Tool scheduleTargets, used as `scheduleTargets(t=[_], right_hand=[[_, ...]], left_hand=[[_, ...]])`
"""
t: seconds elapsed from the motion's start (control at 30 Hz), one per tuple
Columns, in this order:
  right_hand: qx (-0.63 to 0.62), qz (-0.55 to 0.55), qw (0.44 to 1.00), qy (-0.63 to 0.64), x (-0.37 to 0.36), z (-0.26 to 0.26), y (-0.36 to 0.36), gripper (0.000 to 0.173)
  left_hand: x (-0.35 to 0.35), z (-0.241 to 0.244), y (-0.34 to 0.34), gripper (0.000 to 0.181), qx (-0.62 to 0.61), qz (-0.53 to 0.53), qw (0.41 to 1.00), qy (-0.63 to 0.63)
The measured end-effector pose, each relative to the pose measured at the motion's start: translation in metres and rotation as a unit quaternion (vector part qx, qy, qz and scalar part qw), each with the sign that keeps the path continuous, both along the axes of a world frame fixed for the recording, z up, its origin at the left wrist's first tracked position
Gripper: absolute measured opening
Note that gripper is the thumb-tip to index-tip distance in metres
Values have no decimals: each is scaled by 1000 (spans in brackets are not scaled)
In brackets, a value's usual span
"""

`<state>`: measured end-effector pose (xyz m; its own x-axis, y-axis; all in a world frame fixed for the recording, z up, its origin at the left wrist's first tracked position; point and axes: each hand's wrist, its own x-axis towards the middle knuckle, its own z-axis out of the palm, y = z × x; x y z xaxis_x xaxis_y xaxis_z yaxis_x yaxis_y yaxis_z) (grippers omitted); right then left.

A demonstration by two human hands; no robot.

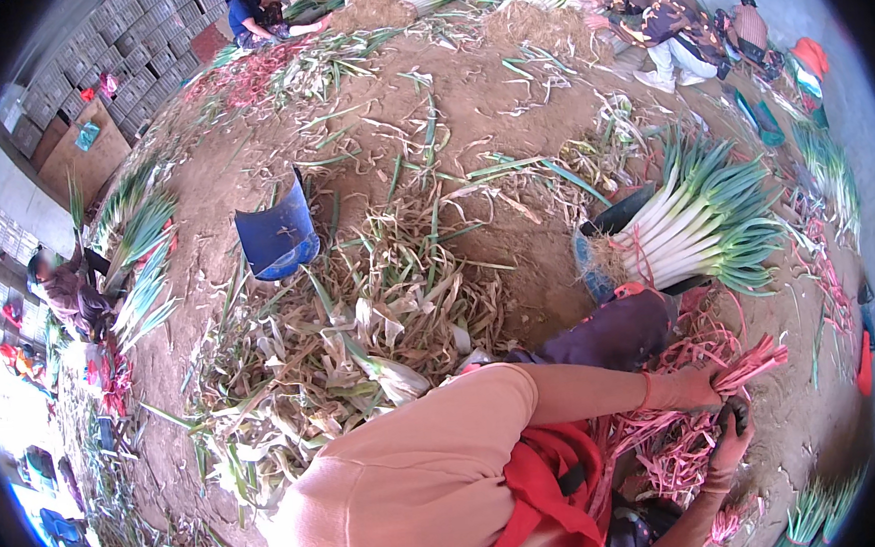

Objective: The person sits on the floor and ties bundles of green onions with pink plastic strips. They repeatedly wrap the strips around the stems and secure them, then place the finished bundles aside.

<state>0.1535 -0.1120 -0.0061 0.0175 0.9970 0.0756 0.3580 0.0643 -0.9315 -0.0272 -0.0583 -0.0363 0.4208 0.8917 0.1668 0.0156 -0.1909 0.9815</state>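
My left hand (692,388) is closed around a bundle of pink-red plastic strips (755,363), whose ends stick out beyond the fingers. Just below it, my right hand (733,432) is raised with curled, dark-tipped fingers close to the bundle; whether it grips any strips is unclear. A loose heap of the same strips (674,454) lies under both hands, between my legs. Beyond my left knee, a large bunch of green onions or leeks (683,239) rests in a cut blue plastic trough (593,268), with a red strip around its white stalks.
A pile of dry leaves and peelings (366,330) lies to my left, beside an upright blue curved plastic piece (279,234). More green onions (816,510) lie at lower right. Co-workers (670,30) sit or squat at the far edges. Crates (138,47) are stacked at upper left.
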Motion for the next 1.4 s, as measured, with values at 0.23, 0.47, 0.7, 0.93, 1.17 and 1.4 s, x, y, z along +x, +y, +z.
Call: scheduleTargets(t=[0.23,0.47,0.7,0.93,1.17,1.4], right_hand=[[126,4,983,-130,0,-8,2,28],[77,65,975,-197,-20,16,-2,28],[97,30,982,-161,-16,10,-2,28],[98,-5,975,-200,-7,6,0,39],[254,-26,928,-271,-7,-14,1,46],[203,-9,955,-216,-10,-10,1,42]], left_hand=[[-27,44,-11,54,-50,2,985,163],[-23,24,-6,57,-15,-6,973,230],[-27,42,-9,56,-51,-14,987,155],[-31,52,-5,53,-9,-32,997,73],[-26,42,6,44,-59,-56,997,-16],[-18,33,8,49,-6,-63,993,99]])
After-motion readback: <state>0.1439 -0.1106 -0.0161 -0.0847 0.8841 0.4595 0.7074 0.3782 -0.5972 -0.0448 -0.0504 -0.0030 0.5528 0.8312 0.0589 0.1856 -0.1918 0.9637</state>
